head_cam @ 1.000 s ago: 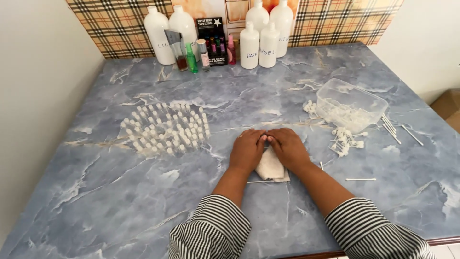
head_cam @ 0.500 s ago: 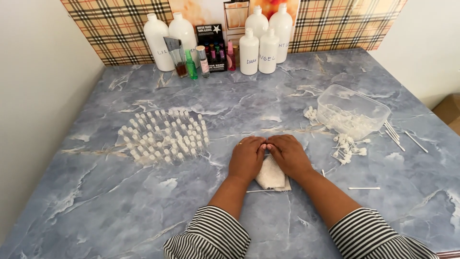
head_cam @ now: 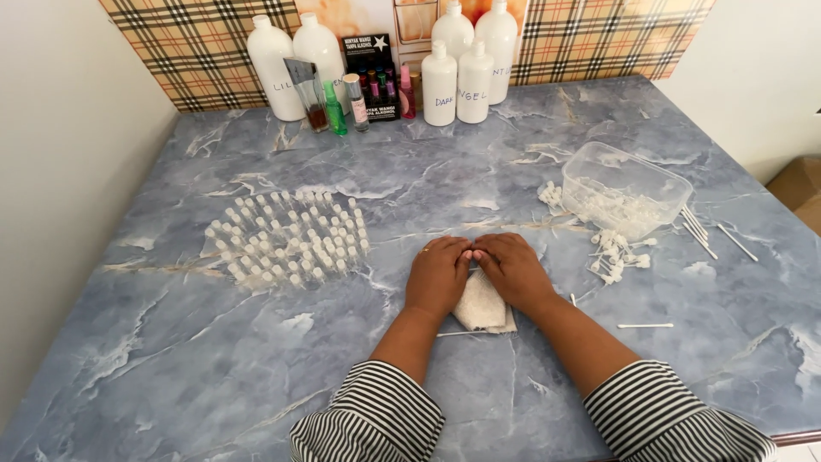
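My left hand (head_cam: 438, 274) and my right hand (head_cam: 510, 269) rest side by side, palms down, on the blue marbled table (head_cam: 428, 188), fingertips touching each other. Beneath and between them lies a white folded cloth (head_cam: 481, 306); both hands press on its far end. Whether anything small is pinched between the fingers is hidden. A thin white stick (head_cam: 453, 333) pokes out from under the cloth's near edge. A block of several small clear vials with white caps (head_cam: 291, 238) stands to the left of my left hand.
A clear plastic tub (head_cam: 626, 188) with small white parts sits at the right, loose white caps (head_cam: 616, 252) and thin sticks (head_cam: 646, 325) around it. Large white bottles (head_cam: 453, 77), small coloured bottles (head_cam: 335, 107) and a dark box line the back wall.
The view has shifted slightly; my hands stay pressed on the cloth in the same place.
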